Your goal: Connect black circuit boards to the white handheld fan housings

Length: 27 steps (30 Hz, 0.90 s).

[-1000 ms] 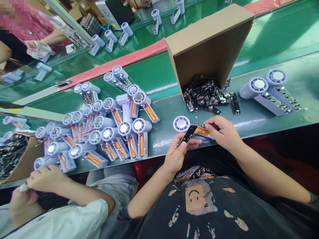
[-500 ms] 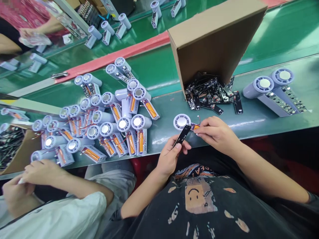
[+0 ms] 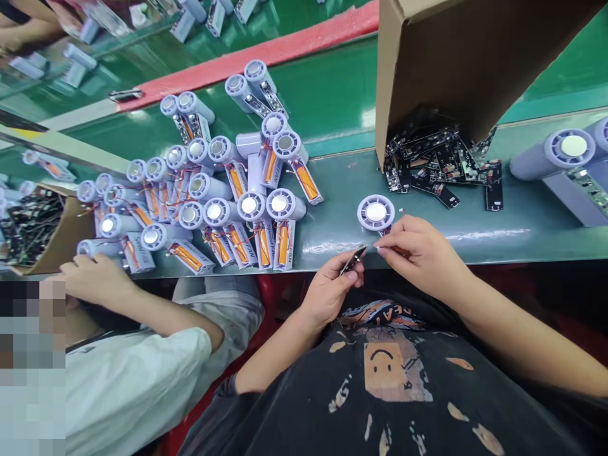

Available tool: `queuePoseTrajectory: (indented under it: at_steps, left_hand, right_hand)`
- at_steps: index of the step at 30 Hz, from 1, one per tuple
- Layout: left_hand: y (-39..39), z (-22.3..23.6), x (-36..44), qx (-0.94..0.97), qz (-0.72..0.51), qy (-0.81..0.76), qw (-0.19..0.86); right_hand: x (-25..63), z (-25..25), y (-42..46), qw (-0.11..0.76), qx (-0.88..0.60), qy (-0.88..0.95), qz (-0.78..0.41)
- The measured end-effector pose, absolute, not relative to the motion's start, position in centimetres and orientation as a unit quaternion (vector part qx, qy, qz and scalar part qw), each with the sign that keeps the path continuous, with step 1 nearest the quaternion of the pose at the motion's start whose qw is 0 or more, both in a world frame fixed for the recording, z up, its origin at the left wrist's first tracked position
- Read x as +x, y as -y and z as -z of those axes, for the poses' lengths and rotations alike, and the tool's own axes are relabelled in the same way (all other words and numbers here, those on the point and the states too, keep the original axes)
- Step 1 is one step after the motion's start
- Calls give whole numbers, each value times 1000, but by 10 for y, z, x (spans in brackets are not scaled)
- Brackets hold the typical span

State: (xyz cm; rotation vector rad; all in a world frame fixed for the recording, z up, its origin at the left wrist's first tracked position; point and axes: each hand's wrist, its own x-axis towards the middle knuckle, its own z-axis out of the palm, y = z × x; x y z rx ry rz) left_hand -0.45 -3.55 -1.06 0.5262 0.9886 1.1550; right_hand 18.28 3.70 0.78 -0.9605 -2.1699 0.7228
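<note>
Head view: the left hand (image 3: 335, 285) has its fingers closed on a dark circuit board (image 3: 353, 259), long axis towards two o'clock; at its one o'clock a fan (image 3: 376, 213) lies on the worktop (image 3: 327, 234), pointing towards five o'clock, partly hidden by the nearer right hand (image 3: 420, 248), whose fingers pinch a tiny pale piece (image 3: 379, 249).

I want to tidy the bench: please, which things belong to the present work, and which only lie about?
In the work:
board, in left fingers
fan, by right fingers
loose boards, likely supply

Apparently lying about:
dark object by the red strip
fans beyond that strip
</note>
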Motion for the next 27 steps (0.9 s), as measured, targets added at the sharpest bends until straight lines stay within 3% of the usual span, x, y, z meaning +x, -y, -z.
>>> queuePoseTrajectory:
  at_steps: [5, 11, 16, 27]
  left_hand:
    - [33, 12, -17, 266, -526, -433, 682]
    - [33, 13, -39, 430, -561, -518, 482]
    - [28, 4, -57, 443, -625, -501, 402]
    - [16, -5, -43, 383, -635, -366, 562]
  right_hand:
    - [179, -5, -33, 326, -374, 824, -274]
    - [177, -1, -30, 355, -373, 810, -280]
    - [176, 0, -30, 363, -375, 798, -301]
    - [176, 4, -28, 365, -375, 796, -303]
